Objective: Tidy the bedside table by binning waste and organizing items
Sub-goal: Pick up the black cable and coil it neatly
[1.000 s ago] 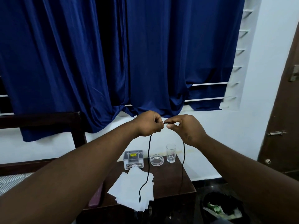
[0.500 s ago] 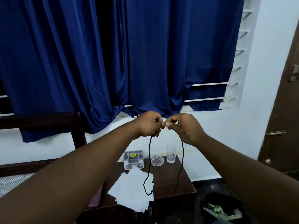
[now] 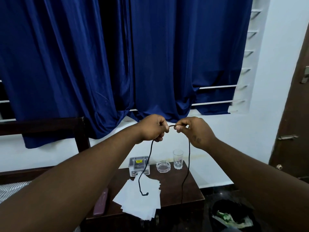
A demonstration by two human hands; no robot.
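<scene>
Two hands hold one black cord above the bedside table. Our left hand (image 3: 151,128) and right hand (image 3: 195,131) are both curled, each pinching the cord (image 3: 189,156) between thumb and forefinger, knuckles close together. Between them a short stretch runs level, left to right, and from each fist a strand hangs straight down toward the table (image 3: 185,190). The left strand ends in a small hooked plug over loose papers (image 3: 133,203) at the table's front. The right strand reaches the table's front edge. At the table's back stand a box (image 3: 139,166), an ashtray (image 3: 163,166) and a glass (image 3: 177,159).
</scene>
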